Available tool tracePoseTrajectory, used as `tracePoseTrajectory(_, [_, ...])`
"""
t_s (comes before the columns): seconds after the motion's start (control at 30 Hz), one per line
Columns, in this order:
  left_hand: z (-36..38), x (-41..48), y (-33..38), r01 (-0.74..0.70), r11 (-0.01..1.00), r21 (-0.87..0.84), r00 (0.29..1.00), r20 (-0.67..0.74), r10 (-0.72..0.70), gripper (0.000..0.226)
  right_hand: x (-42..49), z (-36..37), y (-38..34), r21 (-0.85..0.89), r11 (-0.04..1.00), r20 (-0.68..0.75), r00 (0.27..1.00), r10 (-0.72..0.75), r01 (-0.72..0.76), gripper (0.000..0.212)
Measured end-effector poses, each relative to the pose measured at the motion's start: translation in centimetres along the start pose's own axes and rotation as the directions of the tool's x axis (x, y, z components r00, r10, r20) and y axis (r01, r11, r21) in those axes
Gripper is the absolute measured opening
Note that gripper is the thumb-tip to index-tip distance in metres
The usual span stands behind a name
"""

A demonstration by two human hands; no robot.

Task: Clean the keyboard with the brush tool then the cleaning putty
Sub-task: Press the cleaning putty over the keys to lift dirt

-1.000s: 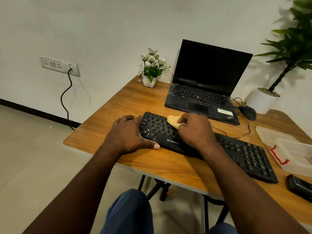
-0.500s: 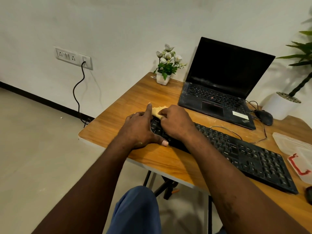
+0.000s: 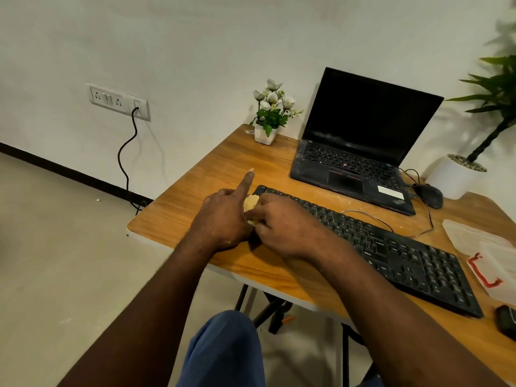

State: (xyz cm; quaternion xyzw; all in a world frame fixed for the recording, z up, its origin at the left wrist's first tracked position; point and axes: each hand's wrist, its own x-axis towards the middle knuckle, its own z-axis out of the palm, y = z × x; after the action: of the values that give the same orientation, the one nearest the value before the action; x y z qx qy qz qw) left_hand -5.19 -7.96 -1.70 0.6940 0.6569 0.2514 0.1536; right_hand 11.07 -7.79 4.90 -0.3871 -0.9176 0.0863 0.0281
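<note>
Fingers of the right hand (image 3: 284, 224) curl round the soft, yellowish cleaning putty (image 3: 250, 202) at the left end of the black keyboard (image 3: 391, 247). The left hand (image 3: 223, 219) sits tight against it, forefinger straight out and the others bent; whether it grips is unclear. Both forearms reach over a glossy wood-grain table (image 3: 190, 210) by a white wall, with a matte black laptop (image 3: 357, 152) open at the far side.

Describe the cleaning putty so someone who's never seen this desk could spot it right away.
On the wooden table, a black keyboard lies in front of the laptop. At its left end the left hand and right hand meet, with the putty between them: a pale yellow lump, the only light thing against the black keys.
</note>
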Motion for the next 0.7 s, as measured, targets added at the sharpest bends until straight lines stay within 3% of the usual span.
tracePoseTrajectory(0.17, [-0.4,-0.5,0.1,0.024,0.994,-0.109,0.999,-0.039,-0.028,0.127,-0.6,-0.6,2.7,0.154,0.985,-0.076,0.993,0.086,-0.073,0.038])
tracePoseTrajectory(0.3, [-0.6,-0.9,-0.6,0.030,0.994,-0.110,0.994,-0.104,-0.041,0.106,-0.6,1.1,1.6,-0.033,0.996,-0.067,0.994,0.084,-0.086,0.058])
tracePoseTrajectory(0.37, [-0.6,-1.0,-1.1,0.038,0.991,-0.126,0.992,-0.117,-0.053,0.101,-0.2,0.5,1.8,0.090,0.992,-0.050,0.995,0.088,-0.083,0.048])
tracePoseTrajectory(0.43, [-0.7,-1.2,-1.3,0.047,0.991,-0.123,0.990,-0.125,-0.062,0.097,0.3,-1.0,2.4,0.339,0.936,-0.013,0.995,0.102,-0.092,0.029])
tracePoseTrajectory(0.5, [-0.7,-1.2,-1.3,0.062,0.991,-0.117,0.988,-0.133,-0.078,0.094,1.8,-2.1,3.6,0.457,0.880,-0.077,0.980,0.185,-0.130,0.019])
tracePoseTrajectory(0.6, [-0.7,-0.9,-1.2,0.074,0.992,-0.106,0.989,-0.122,-0.087,0.092,5.2,-2.7,5.9,0.289,0.931,-0.301,0.902,0.310,-0.224,0.020])
tracePoseTrajectory(0.7, [-0.6,-0.6,-1.3,0.097,0.989,-0.107,0.988,-0.113,-0.109,0.094,7.5,-2.5,6.8,-0.007,0.971,-0.403,0.889,0.217,-0.240,0.027])
